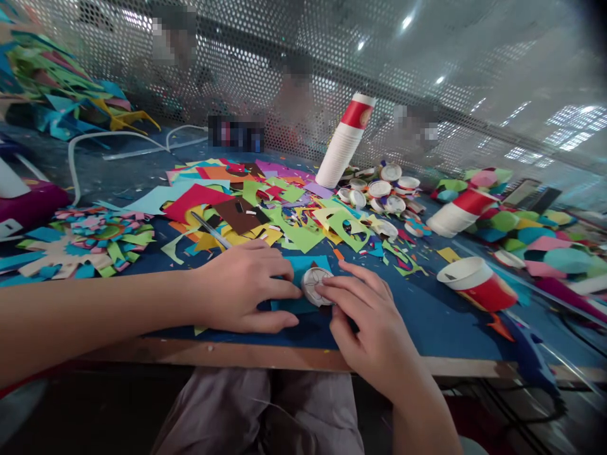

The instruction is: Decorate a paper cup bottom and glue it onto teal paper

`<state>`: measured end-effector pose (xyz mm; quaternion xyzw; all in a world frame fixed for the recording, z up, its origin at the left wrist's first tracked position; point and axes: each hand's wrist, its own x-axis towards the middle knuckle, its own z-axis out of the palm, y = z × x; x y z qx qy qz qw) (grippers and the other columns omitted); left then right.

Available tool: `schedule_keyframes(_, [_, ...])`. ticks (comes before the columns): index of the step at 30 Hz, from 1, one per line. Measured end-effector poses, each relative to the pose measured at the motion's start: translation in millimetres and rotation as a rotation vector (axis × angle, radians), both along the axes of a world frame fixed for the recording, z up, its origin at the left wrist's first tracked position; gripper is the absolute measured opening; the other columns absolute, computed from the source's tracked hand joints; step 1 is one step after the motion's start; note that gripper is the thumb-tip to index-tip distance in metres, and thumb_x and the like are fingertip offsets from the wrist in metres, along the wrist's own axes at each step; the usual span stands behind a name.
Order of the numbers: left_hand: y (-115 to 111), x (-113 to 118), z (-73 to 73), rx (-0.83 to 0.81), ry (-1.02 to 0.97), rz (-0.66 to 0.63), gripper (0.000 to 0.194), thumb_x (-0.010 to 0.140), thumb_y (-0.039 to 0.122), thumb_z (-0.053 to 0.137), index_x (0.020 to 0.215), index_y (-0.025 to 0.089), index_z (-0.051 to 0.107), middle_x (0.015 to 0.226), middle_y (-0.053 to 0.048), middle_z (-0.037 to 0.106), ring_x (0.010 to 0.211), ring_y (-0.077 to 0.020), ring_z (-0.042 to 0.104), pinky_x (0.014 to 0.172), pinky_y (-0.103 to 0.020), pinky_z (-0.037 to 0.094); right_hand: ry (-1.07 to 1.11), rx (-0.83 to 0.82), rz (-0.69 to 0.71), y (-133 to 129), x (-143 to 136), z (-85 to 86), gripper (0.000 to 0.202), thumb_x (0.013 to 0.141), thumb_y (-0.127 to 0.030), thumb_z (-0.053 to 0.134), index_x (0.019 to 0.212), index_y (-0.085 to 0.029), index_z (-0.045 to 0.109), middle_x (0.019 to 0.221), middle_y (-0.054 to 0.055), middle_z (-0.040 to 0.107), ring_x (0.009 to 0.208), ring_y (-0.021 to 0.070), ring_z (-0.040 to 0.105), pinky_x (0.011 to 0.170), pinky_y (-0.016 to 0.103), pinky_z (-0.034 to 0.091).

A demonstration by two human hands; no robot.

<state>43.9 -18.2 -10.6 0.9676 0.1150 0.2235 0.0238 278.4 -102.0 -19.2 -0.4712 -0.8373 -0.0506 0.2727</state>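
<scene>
A small round white disc with lines drawn on it lies on a blue paper sheet near the table's front edge. My right hand rests its fingertips on the disc's right side, fingers stretched and slightly apart. On the other side, my left hand lies palm down over the blue sheet, its fingers spread and its index fingertip close to the disc's left edge. Just behind my left hand, a slim metal tool lies on the paper scraps. Something dark shows beneath the disc, partly hidden by my right fingers.
Coloured paper scraps cover the middle. Behind stand stacked paper cups; white round pieces are piled beside them. A red and white cup lies tilted at right, near a blue-handled tool. Paper flowers lie left.
</scene>
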Motion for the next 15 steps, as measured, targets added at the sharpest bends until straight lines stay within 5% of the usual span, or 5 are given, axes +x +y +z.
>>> schedule_keyframes(15, [0.6, -2.5, -3.4, -0.050, -0.126, 0.039, 0.021, 0.096, 0.031, 0.055, 0.107, 0.019, 0.068, 0.097, -0.003, 0.073, 0.091, -0.0194, 0.066, 0.088, -0.034, 0.044, 0.021, -0.027, -0.007, -0.1, 0.9, 0.7, 0.031, 0.084, -0.007, 0.049, 0.107, -0.016, 0.068, 0.111, 0.008, 0.071, 0.125, 0.0318, 0.051, 0.102, 0.053, 0.044])
